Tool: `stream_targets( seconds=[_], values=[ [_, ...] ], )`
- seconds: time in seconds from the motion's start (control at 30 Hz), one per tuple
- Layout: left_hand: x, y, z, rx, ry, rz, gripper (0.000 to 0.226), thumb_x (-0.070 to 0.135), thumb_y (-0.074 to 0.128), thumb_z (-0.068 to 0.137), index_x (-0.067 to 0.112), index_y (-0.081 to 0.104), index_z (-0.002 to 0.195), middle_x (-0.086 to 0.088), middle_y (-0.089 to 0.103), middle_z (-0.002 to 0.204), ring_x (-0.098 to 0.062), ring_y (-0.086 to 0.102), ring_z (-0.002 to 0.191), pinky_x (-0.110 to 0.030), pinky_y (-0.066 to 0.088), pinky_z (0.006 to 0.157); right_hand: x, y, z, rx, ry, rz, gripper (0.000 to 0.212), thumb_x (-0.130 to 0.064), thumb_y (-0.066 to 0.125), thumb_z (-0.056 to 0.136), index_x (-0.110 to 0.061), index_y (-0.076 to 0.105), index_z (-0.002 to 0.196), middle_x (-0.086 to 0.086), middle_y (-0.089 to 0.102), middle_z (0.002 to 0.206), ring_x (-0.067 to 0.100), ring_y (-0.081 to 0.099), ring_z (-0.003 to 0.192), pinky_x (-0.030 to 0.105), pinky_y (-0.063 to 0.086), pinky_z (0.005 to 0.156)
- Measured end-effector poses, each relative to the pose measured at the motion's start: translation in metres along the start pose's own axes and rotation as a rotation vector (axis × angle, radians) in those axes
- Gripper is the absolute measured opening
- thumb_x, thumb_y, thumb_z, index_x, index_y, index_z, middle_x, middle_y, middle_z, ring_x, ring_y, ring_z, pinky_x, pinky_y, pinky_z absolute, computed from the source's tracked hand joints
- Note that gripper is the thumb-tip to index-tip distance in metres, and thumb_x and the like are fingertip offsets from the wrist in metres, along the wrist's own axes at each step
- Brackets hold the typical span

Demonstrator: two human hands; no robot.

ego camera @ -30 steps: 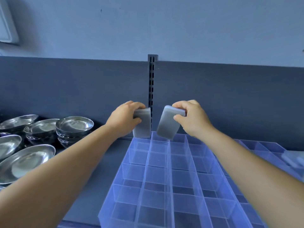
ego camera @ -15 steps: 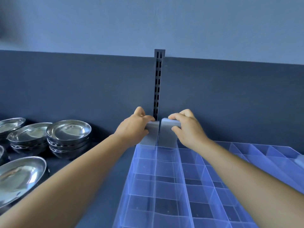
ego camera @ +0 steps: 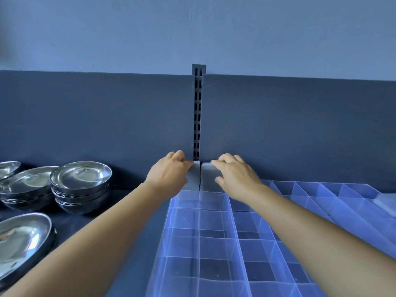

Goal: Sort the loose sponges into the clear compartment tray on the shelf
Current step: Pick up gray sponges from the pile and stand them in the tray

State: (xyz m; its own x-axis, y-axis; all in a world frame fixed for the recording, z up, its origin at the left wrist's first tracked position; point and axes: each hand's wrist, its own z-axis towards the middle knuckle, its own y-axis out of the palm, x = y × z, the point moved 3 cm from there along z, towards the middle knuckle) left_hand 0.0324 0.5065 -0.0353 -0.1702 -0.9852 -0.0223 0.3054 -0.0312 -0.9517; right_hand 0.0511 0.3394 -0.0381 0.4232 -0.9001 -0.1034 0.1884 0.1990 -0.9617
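Note:
Two pale grey sponges stand upright side by side in the far row of the clear compartment tray (ego camera: 234, 230), right against the dark back panel. My left hand (ego camera: 169, 173) holds the left sponge (ego camera: 194, 179), fingers curled over its top edge. Over the right sponge (ego camera: 207, 176) lies my right hand (ego camera: 234, 175), fingertips on its top and thumb on its front face. The lower part of each sponge is down between the tray walls. Most other compartments in view hold nothing.
Stacked steel bowls (ego camera: 81, 179) and shallow steel dishes (ego camera: 21, 239) crowd the shelf to the left of the tray. A slotted upright rail (ego camera: 198, 116) runs up the back panel behind the sponges. A pale flat piece (ego camera: 384, 205) lies in the tray at far right.
Both hands moved forward and down, bringing the two sponges from the air above the tray into neighbouring far-row compartments. The sponges now stand together and touch.

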Motion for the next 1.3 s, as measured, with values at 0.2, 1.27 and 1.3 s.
stream_targets(
  seconds=[0.2, 1.27, 1.3],
  values=[
    [0.03, -0.02, -0.011, 0.046, 0.112, 0.004, 0.052, 0.032, 0.05, 0.094, 0.022, 0.036, 0.143, 0.004, 0.042, 0.139, -0.018, 0.039, 0.129, -0.026, 0.029, 0.106, 0.003, -0.024, -0.028, -0.007, 0.011, -0.044, 0.06, -0.039, 0.051, 0.092, -0.017, 0.027, 0.143, -0.004, 0.027, 0.15, 0.02, 0.024, 0.138, 0.033, 0.023, 0.11],
    [0.445, -0.019, 0.056, 0.008, 0.452, -0.068, 0.06, 0.047, 0.04, 0.097, 0.017, 0.028, 0.147, 0.0, 0.04, 0.148, -0.02, 0.037, 0.136, -0.032, 0.028, 0.11, 0.354, -0.133, -0.246, -0.054, 0.397, -0.136, 0.07, -0.046, 0.043, 0.095, -0.016, 0.015, 0.151, 0.0, 0.015, 0.159, 0.019, 0.013, 0.146, 0.034, 0.014, 0.117],
    [0.454, -0.015, 0.061, -0.008, 0.448, -0.067, 0.06, 0.047, 0.04, 0.097, 0.017, 0.027, 0.147, 0.0, 0.04, 0.148, -0.021, 0.038, 0.135, -0.032, 0.029, 0.11, 0.365, -0.135, -0.25, -0.06, 0.411, -0.13, 0.068, -0.045, 0.043, 0.095, -0.016, 0.016, 0.151, 0.0, 0.016, 0.158, 0.02, 0.015, 0.145, 0.035, 0.016, 0.117]
  ],
)
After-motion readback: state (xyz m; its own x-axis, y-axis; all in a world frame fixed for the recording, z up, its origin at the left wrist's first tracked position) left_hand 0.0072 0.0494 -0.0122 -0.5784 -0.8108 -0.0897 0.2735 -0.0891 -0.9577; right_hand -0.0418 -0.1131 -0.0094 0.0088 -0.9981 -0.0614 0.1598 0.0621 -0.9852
